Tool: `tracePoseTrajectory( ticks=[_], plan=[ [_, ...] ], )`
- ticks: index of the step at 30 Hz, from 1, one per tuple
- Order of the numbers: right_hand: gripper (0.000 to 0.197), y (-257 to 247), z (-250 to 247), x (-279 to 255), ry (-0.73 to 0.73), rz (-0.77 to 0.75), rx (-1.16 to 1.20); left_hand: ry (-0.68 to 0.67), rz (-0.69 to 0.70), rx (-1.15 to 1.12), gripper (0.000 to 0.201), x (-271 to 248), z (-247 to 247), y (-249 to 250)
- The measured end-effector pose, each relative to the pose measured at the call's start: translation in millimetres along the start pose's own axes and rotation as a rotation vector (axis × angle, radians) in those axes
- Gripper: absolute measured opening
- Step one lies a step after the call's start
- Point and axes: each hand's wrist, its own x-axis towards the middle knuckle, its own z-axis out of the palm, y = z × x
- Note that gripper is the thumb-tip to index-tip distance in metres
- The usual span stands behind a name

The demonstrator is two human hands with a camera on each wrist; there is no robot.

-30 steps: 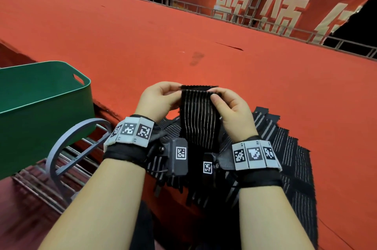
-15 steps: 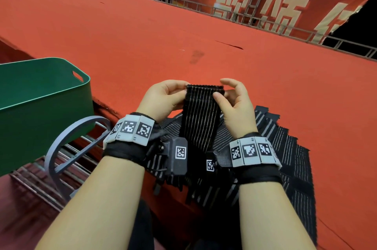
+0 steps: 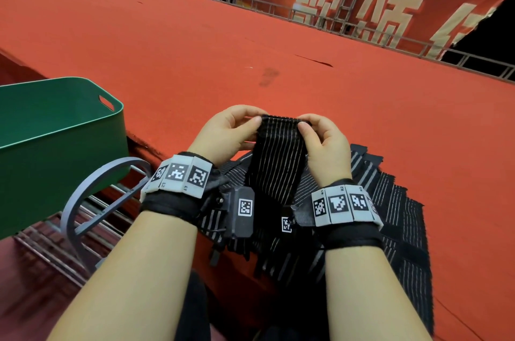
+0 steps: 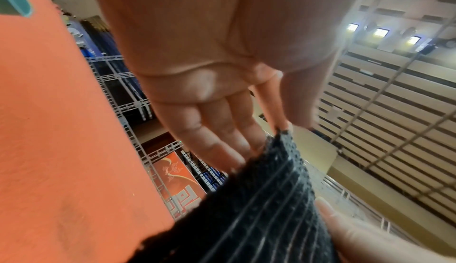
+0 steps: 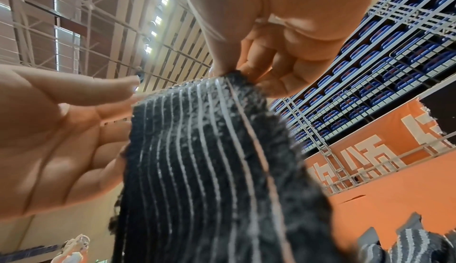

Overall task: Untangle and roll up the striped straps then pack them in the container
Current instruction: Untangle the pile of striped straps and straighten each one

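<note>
A black strap with thin white stripes (image 3: 277,156) hangs upright between my two hands above the red surface. My left hand (image 3: 255,124) pinches its top left corner between thumb and fingers; the left wrist view shows the fingers (image 4: 222,130) nearly straight behind the strap (image 4: 261,204). Pinching the top right corner is my right hand (image 3: 302,123), with thumb and curled fingers (image 5: 266,76) on the strap (image 5: 204,160). A pile of more striped straps (image 3: 395,209) lies under and to the right of my wrists. The green container (image 3: 55,145) stands at the left; its inside is hidden.
The red carpeted surface (image 3: 250,48) stretches far ahead and to the right. A grey curved metal frame (image 3: 94,195) and a wire rack sit below the container at the left. A railing and a red banner (image 3: 362,6) close the far side.
My right fingers, lifted off the strap half a second ago, have come down and pinch its top edge again. The left hand keeps its hold in about the same place.
</note>
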Motion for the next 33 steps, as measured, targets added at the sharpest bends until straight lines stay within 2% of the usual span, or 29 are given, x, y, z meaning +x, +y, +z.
tracePoseTrajectory(
  ticks=[4,7,10,13,15,17,22,26,33],
  plan=[
    [0.012,0.6,1.2,1.0,0.026,0.018,-0.006,-0.056,0.065,0.095,0.025,-1.5,0.5,3.1],
    [0.013,-0.8,2.6,0.2,0.012,0.028,-0.006,-0.011,0.104,0.178,0.026,1.0,0.0,1.5],
    [0.013,-2.1,1.3,0.1,-0.027,0.025,-0.026,0.032,0.113,0.188,0.026,4.8,-1.5,0.2],
    [0.026,-1.7,-4.4,4.2,-0.098,0.018,-0.131,0.036,0.129,0.184,0.025,8.4,-2.7,3.0],
    [0.016,-4.8,-8.8,8.2,-0.144,0.033,-0.154,0.025,0.141,0.191,0.025,11.0,-3.8,6.8],
    [0.005,-12.5,-12.6,13.3,-0.176,0.056,-0.067,0.013,0.147,0.189,0.025,14.5,-5.1,11.1],
    [0.019,-43.1,-19.0,33.4,-0.165,0.015,0.013,0.097,0.165,0.104,0.02,24.7,-10.0,21.7],
    [0.016,-69.9,-25.3,52.9,-0.1,0.008,0.096,0.073,0.159,0.21,0.017,29.0,-12.5,32.7],
    [0.011,-104.7,-34.9,65.6,-0.133,0.032,0.202,0.078,0.149,0.426,0.013,26.8,-9.2,54.7]
  ],
)
